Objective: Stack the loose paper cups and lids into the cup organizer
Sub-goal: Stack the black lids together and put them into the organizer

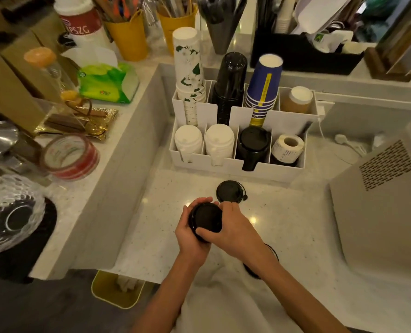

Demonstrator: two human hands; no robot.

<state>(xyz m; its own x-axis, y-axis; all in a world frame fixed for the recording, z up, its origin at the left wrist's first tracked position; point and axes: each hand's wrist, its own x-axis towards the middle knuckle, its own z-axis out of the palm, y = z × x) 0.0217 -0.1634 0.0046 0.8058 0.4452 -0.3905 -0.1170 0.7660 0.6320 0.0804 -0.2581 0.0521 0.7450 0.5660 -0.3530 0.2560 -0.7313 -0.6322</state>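
Both hands, left hand [192,233] and right hand [233,230], have a grip on a small stack of black lids [205,218], just short of the organizer [238,162]. Thin plastic: light, slick, probably crushable. Hold by the rims.

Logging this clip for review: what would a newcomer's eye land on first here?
First, the two hands low in the middle, left hand and right hand, together holding a stack of black lids over the counter. One loose lid lies just beyond them. Behind it stands the white organizer, its back row towering with floral cups, black cups and blue cups.
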